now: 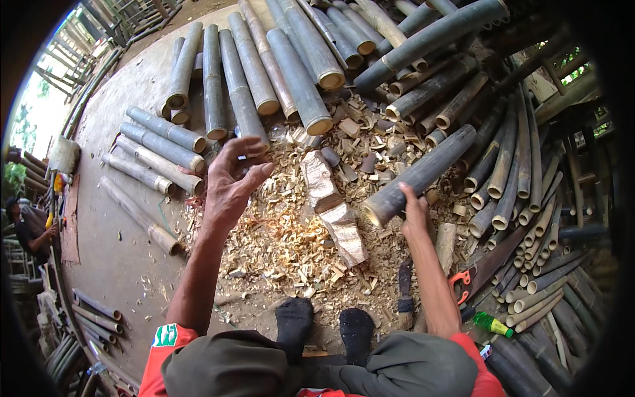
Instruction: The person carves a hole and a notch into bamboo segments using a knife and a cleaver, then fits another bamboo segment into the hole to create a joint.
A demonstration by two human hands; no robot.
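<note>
In my right hand [415, 210] is a dark bamboo tube [423, 173], gripped near its lower end and tilted up to the right. The pale cut rim of that tube faces toward me. My left hand [237, 175] is raised with fingers curved and apart, holding nothing, over the wood shavings near several bamboo tubes. Between my hands a long, rough, pale block [331, 210] lies on the shavings [278, 241]. A tool with a dark blade and wooden handle [405, 301] lies below my right hand, close to a handsaw [486, 268] with an orange handle.
Cut bamboo tubes [304, 86] lie in rows ahead and to the left. More bamboo [509, 152] is heaped along the right, with thin pieces [539, 298] and a green bottle [493, 324] below. My feet [294, 324] rest at the shavings' near edge. Another person [33, 228] is at far left.
</note>
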